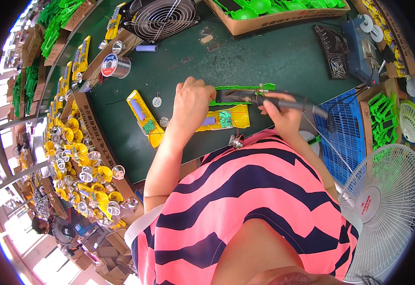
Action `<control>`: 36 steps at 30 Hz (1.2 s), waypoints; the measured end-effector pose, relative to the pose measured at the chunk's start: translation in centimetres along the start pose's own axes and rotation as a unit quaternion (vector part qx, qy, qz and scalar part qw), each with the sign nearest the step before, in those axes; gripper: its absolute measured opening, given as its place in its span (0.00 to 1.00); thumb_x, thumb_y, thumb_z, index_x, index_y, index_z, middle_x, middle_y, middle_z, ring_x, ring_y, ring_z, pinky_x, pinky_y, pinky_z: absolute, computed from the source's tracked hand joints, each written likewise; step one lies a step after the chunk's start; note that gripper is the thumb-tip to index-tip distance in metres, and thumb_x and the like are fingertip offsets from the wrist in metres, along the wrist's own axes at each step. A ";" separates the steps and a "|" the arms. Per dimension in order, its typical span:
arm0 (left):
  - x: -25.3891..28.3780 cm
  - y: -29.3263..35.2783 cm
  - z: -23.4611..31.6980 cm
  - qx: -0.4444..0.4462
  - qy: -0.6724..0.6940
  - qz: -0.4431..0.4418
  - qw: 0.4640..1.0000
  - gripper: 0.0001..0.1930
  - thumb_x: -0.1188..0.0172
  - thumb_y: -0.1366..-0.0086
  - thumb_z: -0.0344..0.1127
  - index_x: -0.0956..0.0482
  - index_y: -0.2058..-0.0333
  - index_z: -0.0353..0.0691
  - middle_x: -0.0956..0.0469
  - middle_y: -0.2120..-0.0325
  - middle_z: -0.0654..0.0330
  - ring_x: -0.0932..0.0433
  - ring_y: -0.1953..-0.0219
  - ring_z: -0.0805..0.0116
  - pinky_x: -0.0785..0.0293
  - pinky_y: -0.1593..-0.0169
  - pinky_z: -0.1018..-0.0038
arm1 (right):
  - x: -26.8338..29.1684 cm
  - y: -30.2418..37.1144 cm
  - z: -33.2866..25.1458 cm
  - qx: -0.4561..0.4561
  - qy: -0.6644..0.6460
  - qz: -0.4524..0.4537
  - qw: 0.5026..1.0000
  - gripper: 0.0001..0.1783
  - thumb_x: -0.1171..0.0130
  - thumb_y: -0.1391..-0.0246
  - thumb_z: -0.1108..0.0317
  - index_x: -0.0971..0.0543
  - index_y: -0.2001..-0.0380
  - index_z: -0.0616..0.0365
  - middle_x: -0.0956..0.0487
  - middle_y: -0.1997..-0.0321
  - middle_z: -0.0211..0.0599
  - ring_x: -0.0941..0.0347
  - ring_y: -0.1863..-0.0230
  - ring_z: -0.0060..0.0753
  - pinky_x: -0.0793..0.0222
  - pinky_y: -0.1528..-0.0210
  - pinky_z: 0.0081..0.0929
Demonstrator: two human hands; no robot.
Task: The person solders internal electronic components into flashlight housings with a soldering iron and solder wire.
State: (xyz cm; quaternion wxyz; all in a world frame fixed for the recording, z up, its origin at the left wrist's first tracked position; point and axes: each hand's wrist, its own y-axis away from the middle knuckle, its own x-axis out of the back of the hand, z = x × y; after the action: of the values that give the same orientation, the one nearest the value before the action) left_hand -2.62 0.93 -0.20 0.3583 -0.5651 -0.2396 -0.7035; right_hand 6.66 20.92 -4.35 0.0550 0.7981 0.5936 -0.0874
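Observation:
A green plastic housing (238,87) with a dark middle lies across the bench in front of me. My left hand (193,97) is closed at its left end, with the fingertips partly hidden. My right hand (284,113) is wrapped round a black-handled corded tool (276,101), perhaps a soldering iron, whose front end is over the housing's right part. Just below, a yellow housing (240,117) holds a blue battery cell and a green circuit board. Another yellow housing (141,111), similarly fitted, lies left of my left forearm. A small silver lamp cup (236,141) hangs at the bench edge.
A solder wire spool (116,66), a loose blue cell (146,48) and a black metal-grilled fan (162,19) stand at the back left. A box of green parts (283,23) is at the back. At right are a screw tray (332,52), blue device (360,50) and white fan (378,204).

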 end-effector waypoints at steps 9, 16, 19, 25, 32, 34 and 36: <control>-0.4 -0.5 0.3 0.032 0.029 -0.033 0.999 0.04 0.44 0.54 0.25 0.23 0.78 0.39 0.30 0.78 0.55 0.30 0.68 0.58 0.32 0.64 0.67 | -0.5 -2.8 -0.4 -0.104 -0.012 -0.022 0.994 0.08 0.43 0.55 0.77 0.27 0.69 0.68 0.25 0.74 0.36 0.28 0.76 0.21 0.34 0.77 0.13; -0.5 -0.5 0.3 0.026 0.012 -0.037 0.999 0.04 0.45 0.54 0.25 0.23 0.78 0.39 0.30 0.78 0.55 0.30 0.68 0.58 0.32 0.64 0.67 | -0.8 -3.0 -0.5 -0.115 0.027 -0.045 0.992 0.08 0.43 0.55 0.76 0.26 0.68 0.66 0.24 0.73 0.35 0.27 0.75 0.21 0.35 0.75 0.14; -0.5 -0.6 0.2 0.026 0.010 -0.038 0.999 0.03 0.45 0.54 0.25 0.23 0.78 0.39 0.30 0.78 0.55 0.30 0.67 0.58 0.32 0.64 0.67 | -0.7 -2.9 -0.4 -0.111 0.032 -0.046 0.992 0.08 0.43 0.55 0.75 0.26 0.68 0.66 0.24 0.73 0.35 0.27 0.75 0.21 0.35 0.75 0.13; -0.4 -0.6 0.4 0.021 -0.004 -0.044 0.999 0.04 0.46 0.54 0.26 0.22 0.79 0.39 0.30 0.78 0.54 0.30 0.67 0.58 0.31 0.64 0.68 | 0.0 -2.6 -0.1 -0.079 0.010 -0.050 0.996 0.08 0.43 0.53 0.74 0.26 0.68 0.66 0.24 0.72 0.36 0.26 0.74 0.22 0.34 0.76 0.14; -0.7 -0.7 0.2 0.017 -0.004 -0.029 0.999 0.04 0.46 0.55 0.26 0.22 0.80 0.39 0.30 0.79 0.55 0.30 0.68 0.58 0.32 0.64 0.67 | 0.7 -1.0 -0.7 0.105 0.040 -0.014 0.994 0.10 0.45 0.51 0.75 0.27 0.64 0.67 0.24 0.71 0.37 0.25 0.71 0.24 0.31 0.72 0.14; -0.6 -0.5 0.3 0.019 -0.007 -0.025 0.999 0.04 0.46 0.55 0.26 0.22 0.80 0.40 0.30 0.80 0.55 0.30 0.69 0.58 0.32 0.64 0.67 | 1.6 -0.2 -0.8 0.111 0.068 -0.023 0.991 0.13 0.44 0.51 0.74 0.28 0.61 0.66 0.24 0.70 0.38 0.25 0.70 0.27 0.29 0.66 0.20; -0.5 -0.5 0.4 0.021 -0.029 -0.023 0.999 0.03 0.45 0.55 0.26 0.22 0.80 0.40 0.30 0.80 0.56 0.30 0.70 0.59 0.33 0.65 0.67 | 2.3 0.0 -1.4 0.168 0.292 -0.039 0.941 0.15 0.42 0.53 0.73 0.29 0.60 0.64 0.23 0.67 0.41 0.25 0.66 0.36 0.31 0.57 0.32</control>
State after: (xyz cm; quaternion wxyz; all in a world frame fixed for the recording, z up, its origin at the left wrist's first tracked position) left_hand -2.69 1.66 -0.56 0.3465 -0.5719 -0.2774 -0.6899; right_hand 7.42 23.33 -3.45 -0.2592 0.7624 0.5909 0.0494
